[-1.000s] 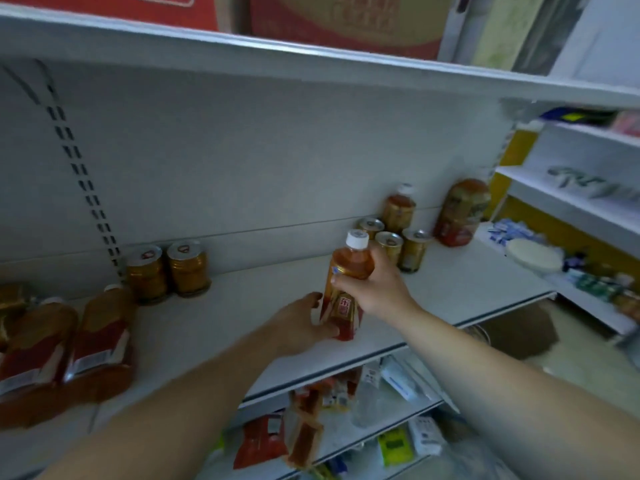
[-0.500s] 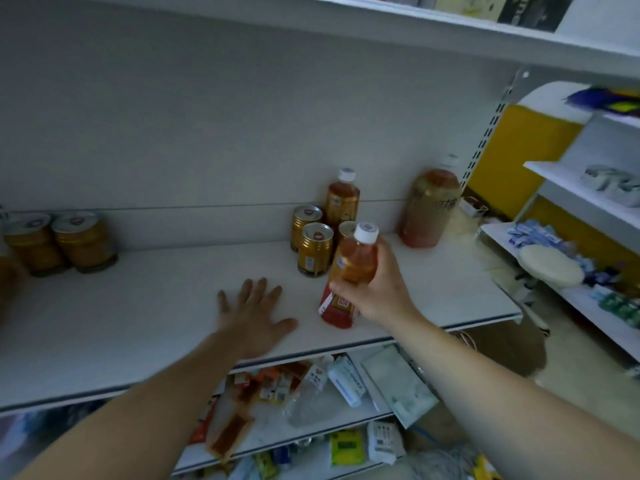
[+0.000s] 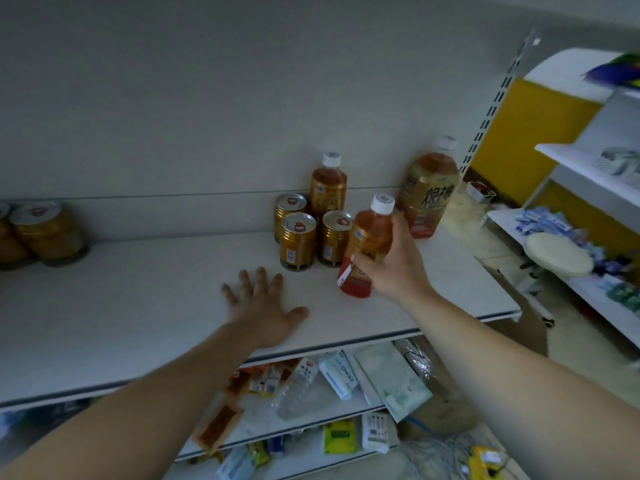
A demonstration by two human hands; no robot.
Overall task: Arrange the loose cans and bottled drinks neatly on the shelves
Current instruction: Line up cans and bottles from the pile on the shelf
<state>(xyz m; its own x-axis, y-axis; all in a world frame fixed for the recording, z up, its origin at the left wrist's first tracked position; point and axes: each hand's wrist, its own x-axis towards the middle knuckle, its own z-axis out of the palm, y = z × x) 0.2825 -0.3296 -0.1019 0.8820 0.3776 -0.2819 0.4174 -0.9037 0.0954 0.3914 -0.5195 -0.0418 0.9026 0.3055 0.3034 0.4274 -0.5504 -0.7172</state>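
Note:
My right hand grips a small tea bottle with a white cap and red label, tilted, its base touching the white shelf. My left hand lies flat on the shelf with fingers spread, holding nothing. Just behind stand three gold cans and another small tea bottle. A large tea bottle stands at the back right. Two more cans sit at the far left.
The lower shelf holds scattered packets, a lying clear bottle and a carton. A second white rack with small goods stands to the right. A slotted upright runs beside the large bottle.
My left hand let go of the bottle and came down flat on the shelf. My right hand carried the bottle right and back, close beside the three cans.

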